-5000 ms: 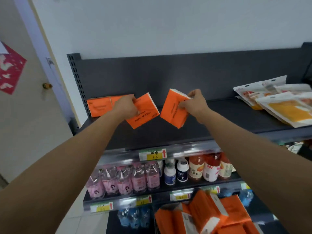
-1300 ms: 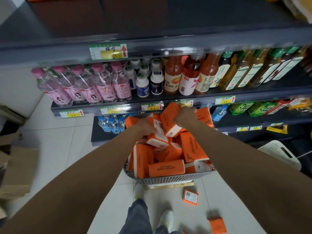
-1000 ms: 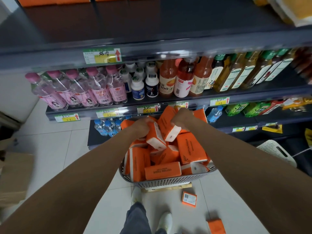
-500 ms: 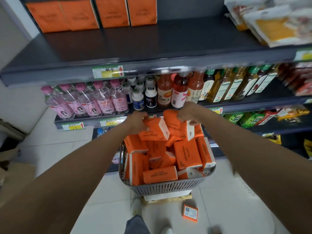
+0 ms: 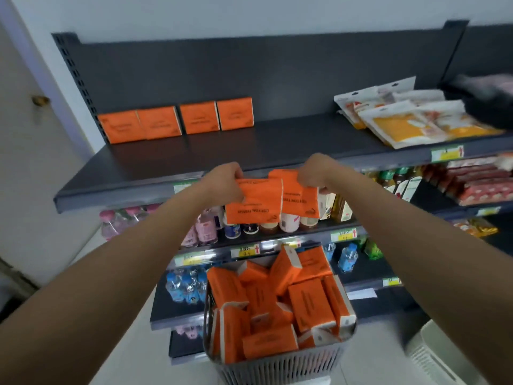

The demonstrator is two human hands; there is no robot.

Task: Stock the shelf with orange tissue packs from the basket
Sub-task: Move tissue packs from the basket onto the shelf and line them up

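My left hand [image 5: 224,181] grips one orange tissue pack [image 5: 254,202] by its top edge. My right hand [image 5: 315,170] grips a second orange tissue pack [image 5: 301,197] right beside it, the two packs touching. Both hang in the air just in front of the top shelf [image 5: 249,151], above the grey basket [image 5: 277,366], which is full of several more orange packs. Several orange packs [image 5: 177,120] stand in a row against the back panel at the shelf's left end.
White and yellow pouches [image 5: 410,118] lie on the right part of the top shelf. Bottles [image 5: 205,232] fill the shelf below, with water bottles lower down. A white crate [image 5: 441,354] sits on the floor at the right. A door [image 5: 25,134] stands left.
Both hands have lifted a pack each out of the basket up to the height of the top shelf's front edge. The view has tilted up from the basket to the top shelf.
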